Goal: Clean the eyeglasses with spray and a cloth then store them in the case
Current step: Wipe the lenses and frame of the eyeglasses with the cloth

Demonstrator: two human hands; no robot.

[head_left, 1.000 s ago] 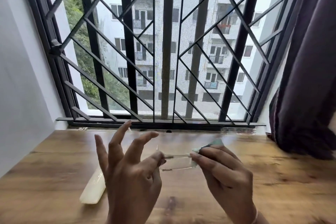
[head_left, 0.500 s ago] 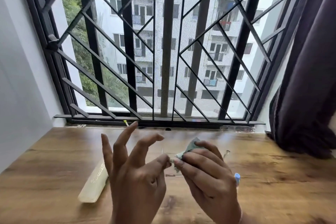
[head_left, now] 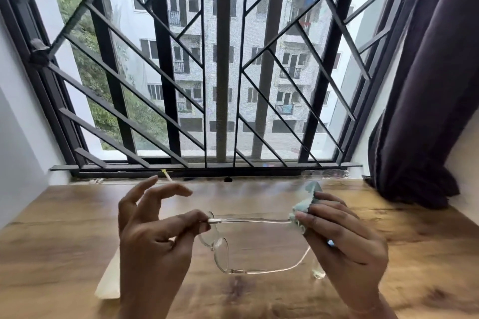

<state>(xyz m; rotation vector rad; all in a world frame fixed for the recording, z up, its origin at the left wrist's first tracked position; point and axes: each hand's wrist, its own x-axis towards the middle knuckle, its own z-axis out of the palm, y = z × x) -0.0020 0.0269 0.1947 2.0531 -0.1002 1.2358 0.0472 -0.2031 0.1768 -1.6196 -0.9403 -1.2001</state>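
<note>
Wooden worktop (head_left: 77,215) under a barred window (head_left: 223,59); dark curtain (head_left: 427,85) hangs at the right far corner.

Eyeglasses (head_left: 220,248), clear frame, both temples unfolded, are held in the air over the middle of the worktop, toward the near edge. Lens end points left, temple tips right.

Left hand (head_left: 153,235): thumb and forefinger pinch the frame at the hinge of the farther temple. Other three fingers are lifted and spread, touching nothing.

Right hand (head_left: 344,238): fingers curled, gripping a pale green cloth (head_left: 311,194) that is wrapped round the tip of that same temple. Loose cloth bunches up above the fingers.

Pale cream oblong object (head_left: 108,285) lies flat near the left near corner, half hidden behind the left wrist; cannot tell if it is the case.

Small clear item (head_left: 318,272) sits below the right palm, too blurred to name.
</note>
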